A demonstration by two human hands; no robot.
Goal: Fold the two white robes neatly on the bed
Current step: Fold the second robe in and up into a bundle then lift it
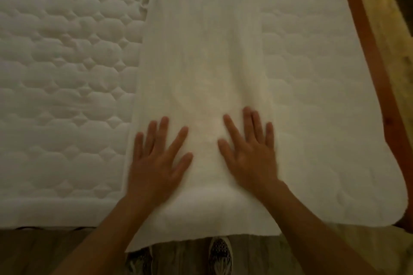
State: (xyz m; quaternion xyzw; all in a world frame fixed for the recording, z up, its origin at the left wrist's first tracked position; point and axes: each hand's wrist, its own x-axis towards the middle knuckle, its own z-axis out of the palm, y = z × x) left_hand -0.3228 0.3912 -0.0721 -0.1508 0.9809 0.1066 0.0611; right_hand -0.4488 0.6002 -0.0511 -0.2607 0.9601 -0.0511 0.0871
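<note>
Left hand (156,158): your palm lies flat on the robe (201,62), fingers spread, near its left edge. It grips nothing; it only presses down.
Right hand (250,154): flat too, fingers spread and pointing far, resting right of the robe's middle. It holds nothing either.
Gap between hands: a bare band of cloth shows between your thumbs; the hands do not touch.
Robe: it lies as one long narrow strip running from the near edge of the bed (55,96) to the far end of view. Its near end hangs over the mattress edge toward the floor. No sleeves or collar show, so it looks already folded lengthwise, though the blur keeps you from telling how many layers there are.
Second robe: not in view.
Bed: the quilted mattress lies bare to the left and right of the strip; a wooden frame (366,51) runs along the right side.
Floor: your shoes (220,252) show just below the hanging end.
Step in hand: by the flat palms, you are smoothing the strip before a cross fold.
Next move: judge it as taking the hanging near end by both corners and carrying it far, keeping the side edges lined up.
</note>
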